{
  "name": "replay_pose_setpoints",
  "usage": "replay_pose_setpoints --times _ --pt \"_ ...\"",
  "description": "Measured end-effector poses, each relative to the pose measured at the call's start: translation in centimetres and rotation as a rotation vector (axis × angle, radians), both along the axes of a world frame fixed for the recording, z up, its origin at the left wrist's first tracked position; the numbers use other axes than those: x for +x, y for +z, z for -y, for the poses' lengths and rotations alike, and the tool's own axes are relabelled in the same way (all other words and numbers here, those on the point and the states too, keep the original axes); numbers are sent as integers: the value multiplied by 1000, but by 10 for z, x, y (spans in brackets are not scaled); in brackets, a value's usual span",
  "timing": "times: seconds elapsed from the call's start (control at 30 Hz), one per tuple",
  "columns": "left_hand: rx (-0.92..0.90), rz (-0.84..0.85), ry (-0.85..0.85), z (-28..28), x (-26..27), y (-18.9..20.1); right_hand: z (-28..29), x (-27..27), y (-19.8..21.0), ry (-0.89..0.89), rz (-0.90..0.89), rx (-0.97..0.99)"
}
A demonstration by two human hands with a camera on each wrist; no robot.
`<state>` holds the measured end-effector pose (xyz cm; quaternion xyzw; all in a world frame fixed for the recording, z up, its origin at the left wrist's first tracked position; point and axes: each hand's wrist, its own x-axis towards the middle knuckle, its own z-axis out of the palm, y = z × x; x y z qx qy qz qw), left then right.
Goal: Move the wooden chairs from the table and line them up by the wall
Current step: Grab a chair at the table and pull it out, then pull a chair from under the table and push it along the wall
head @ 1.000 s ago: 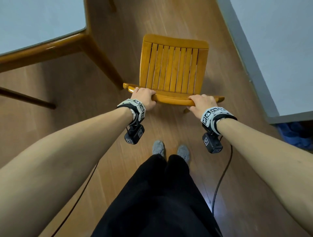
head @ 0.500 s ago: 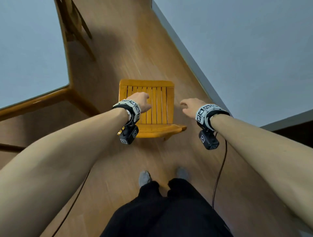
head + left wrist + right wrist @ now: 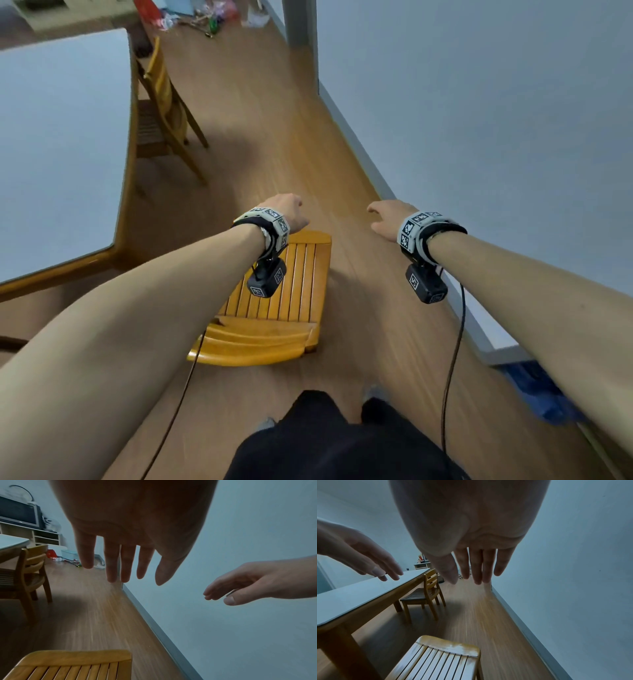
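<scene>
Our left hand (image 3: 289, 212) and right hand (image 3: 385, 219) hovered with fingers (image 3: 111, 563) loosely spread, holding nothing, above the honey-yellow slatted chair (image 3: 274, 308) near the wall (image 3: 479, 137).

At your eleven o'clock, small colourful clutter (image 3: 205, 19) lies on the wood floor (image 3: 260, 137). A blue heap (image 3: 541, 394) sits at four o'clock by the grey baseboard (image 3: 363, 157). At ten o'clock, a dark television (image 3: 17, 513) stands on a low shelf unit (image 3: 42, 536).
</scene>
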<state>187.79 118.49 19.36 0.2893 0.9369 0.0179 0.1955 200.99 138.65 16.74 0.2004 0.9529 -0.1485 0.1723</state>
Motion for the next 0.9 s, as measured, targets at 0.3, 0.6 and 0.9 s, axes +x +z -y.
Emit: replay_pose_setpoints --times 0.3,0.6,0.9 --pt "-15 -50 139 -79 -80 28 -100 -93 28 46 -74 -3" --pt "26 -19 231 -149 -262 14 -173 -291 31 185 -76 55" --pt "31 3 305 -209 -411 27 -241 -463 48 252 -71 59"
